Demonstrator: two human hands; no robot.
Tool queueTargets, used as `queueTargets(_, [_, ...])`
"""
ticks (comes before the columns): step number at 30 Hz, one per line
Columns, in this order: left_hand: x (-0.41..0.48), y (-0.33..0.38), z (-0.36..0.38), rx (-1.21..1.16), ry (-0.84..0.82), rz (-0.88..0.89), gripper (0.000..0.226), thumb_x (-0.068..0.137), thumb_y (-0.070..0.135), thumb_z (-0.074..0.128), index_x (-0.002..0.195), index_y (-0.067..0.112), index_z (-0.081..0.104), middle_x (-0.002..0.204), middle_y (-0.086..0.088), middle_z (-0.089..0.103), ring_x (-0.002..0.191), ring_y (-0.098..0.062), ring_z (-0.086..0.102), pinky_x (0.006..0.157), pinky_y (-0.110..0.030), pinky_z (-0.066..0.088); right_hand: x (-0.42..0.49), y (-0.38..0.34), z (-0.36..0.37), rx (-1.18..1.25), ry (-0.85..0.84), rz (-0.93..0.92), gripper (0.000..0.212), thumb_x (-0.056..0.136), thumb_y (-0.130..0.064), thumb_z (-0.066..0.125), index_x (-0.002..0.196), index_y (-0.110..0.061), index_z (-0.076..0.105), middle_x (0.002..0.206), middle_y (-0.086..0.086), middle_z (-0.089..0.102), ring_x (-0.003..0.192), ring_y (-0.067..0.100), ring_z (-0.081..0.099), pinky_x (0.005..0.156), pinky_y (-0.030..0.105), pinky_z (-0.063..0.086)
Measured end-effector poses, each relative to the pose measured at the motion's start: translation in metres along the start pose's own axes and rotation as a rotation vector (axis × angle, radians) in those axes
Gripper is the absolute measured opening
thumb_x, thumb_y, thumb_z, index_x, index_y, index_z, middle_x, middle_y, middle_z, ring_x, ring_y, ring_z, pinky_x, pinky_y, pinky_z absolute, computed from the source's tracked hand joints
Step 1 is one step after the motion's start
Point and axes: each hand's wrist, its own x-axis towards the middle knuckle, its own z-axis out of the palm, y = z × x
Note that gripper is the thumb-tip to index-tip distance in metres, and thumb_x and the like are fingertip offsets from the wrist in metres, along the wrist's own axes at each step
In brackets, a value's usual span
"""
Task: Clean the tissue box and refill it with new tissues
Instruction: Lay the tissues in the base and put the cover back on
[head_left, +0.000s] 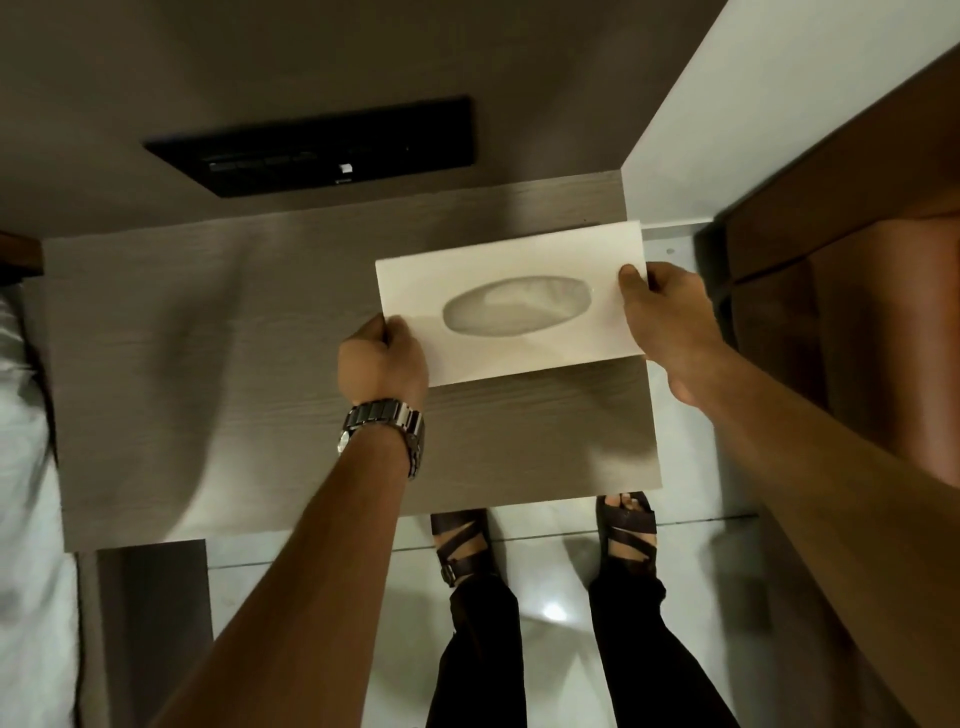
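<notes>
We take this for a bedroom, white bedding (23, 441) along the frame's left edge, grey wood-grain bedside table (208, 364) centre, glossy tiled floor (556, 613) below, brown wooden door (857, 260) upper right

I see a grey wood-grain worktop (218, 374) set against a wall that carries a black panel (317, 145). White bedding (21, 467) lies along its left edge, dark brown wooden furniture (852, 270) stands to the right, and glossy floor tiles (550, 613) shine below.

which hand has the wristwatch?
The left hand, gripping the white tissue box's left end; a metal watch sits on that wrist. The right hand has a bare wrist.
</notes>
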Motion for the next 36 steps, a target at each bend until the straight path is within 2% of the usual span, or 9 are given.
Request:
queueTargets(7, [0.01,0.01,0.005,0.052,-0.016,-0.031,0.036,0.091,0.018,0.043,0.057,0.011,0.049,0.058,0.005,0.05,0.056,-0.018,0.046,0.062,-0.027,0.037,0.004,-0.005,0.004,-0.057,-0.024,0.07,0.032,0.104,-0.037,0.043,0.123,-0.018,0.059,0.113,0.001,0.061,0.099,0.021,0.058,0.091,0.041,0.055])
queueTargets(13, [0.008,0.003,0.008,0.066,-0.033,-0.056,0.031,0.094,0.021,0.043,0.068,0.013,0.058,0.065,0.005,0.052,0.07,-0.024,0.051,0.065,-0.028,0.036,0.004,-0.001,0.007,-0.092,-0.029,0.06,0.034,0.104,-0.037,0.042,0.127,-0.016,0.057,0.113,0.0,0.058,0.1,0.02,0.056,0.092,0.04,0.053])
queueTargets(20, [0.014,-0.002,0.012,0.085,-0.041,-0.085,0.04,0.094,0.019,0.043,0.056,0.012,0.048,0.061,0.001,0.049,0.057,-0.016,0.045,0.049,-0.023,0.028,0.005,0.001,0.009,-0.109,-0.03,0.046,0.037,0.104,-0.039,0.044,0.128,-0.015,0.058,0.112,-0.002,0.06,0.098,0.019,0.058,0.089,0.035,0.054])
queueTargets(25, [0.014,-0.008,0.008,0.06,-0.066,-0.054,0.029,0.094,0.022,0.043,0.074,0.011,0.062,0.08,-0.007,0.064,0.081,-0.031,0.061,0.07,-0.032,0.048,0.0,0.008,0.012,-0.114,-0.037,0.044,0.039,0.103,-0.042,0.042,0.129,-0.016,0.056,0.11,-0.002,0.061,0.087,0.011,0.058,0.067,0.019,0.043])
queueTargets(29, [0.006,-0.02,-0.003,0.076,-0.091,0.034,0.022,0.096,0.024,0.047,0.09,0.01,0.063,0.094,-0.016,0.066,0.097,-0.036,0.064,0.068,-0.028,0.048,-0.01,0.012,0.012,-0.198,-0.002,-0.037,0.036,0.101,-0.037,0.051,0.129,-0.015,0.056,0.119,0.005,0.064,0.111,0.026,0.062,0.082,0.027,0.046])
queueTargets(30, [0.002,-0.024,-0.007,0.143,-0.11,0.112,0.032,0.095,0.033,0.05,0.112,0.008,0.06,0.11,-0.018,0.064,0.108,-0.035,0.06,0.073,-0.03,0.049,-0.013,0.009,0.01,-0.284,0.072,-0.149,0.035,0.099,-0.032,0.057,0.129,-0.015,0.056,0.125,0.007,0.063,0.115,0.027,0.06,0.086,0.028,0.046])
queueTargets(32, [-0.001,-0.03,-0.015,0.398,-0.207,0.33,0.091,0.083,0.065,0.052,0.15,0.01,0.023,0.152,-0.016,0.034,0.139,-0.033,0.033,0.103,-0.045,0.038,-0.021,0.0,0.012,-0.493,0.194,-0.435,0.035,0.095,-0.026,0.065,0.128,-0.017,0.058,0.129,0.009,0.062,0.118,0.028,0.056,0.092,0.034,0.046])
queueTargets(34, [0.002,-0.033,-0.021,0.667,-0.304,0.587,0.129,0.063,0.088,0.047,0.154,0.012,-0.004,0.163,-0.01,0.001,0.149,-0.028,0.001,0.115,-0.049,0.009,-0.03,-0.011,0.024,-0.593,0.142,-0.654,0.026,0.094,-0.024,0.066,0.119,-0.018,0.066,0.117,0.008,0.068,0.108,0.026,0.062,0.089,0.036,0.052])
queueTargets(36, [0.01,-0.031,-0.021,0.845,-0.384,0.756,0.147,0.047,0.093,0.05,0.152,0.01,-0.011,0.162,-0.012,-0.009,0.148,-0.028,-0.011,0.117,-0.053,0.002,-0.037,-0.017,0.041,-0.678,-0.024,-0.726,0.02,0.094,-0.025,0.065,0.113,-0.018,0.071,0.108,0.006,0.071,0.097,0.024,0.066,0.083,0.037,0.056])
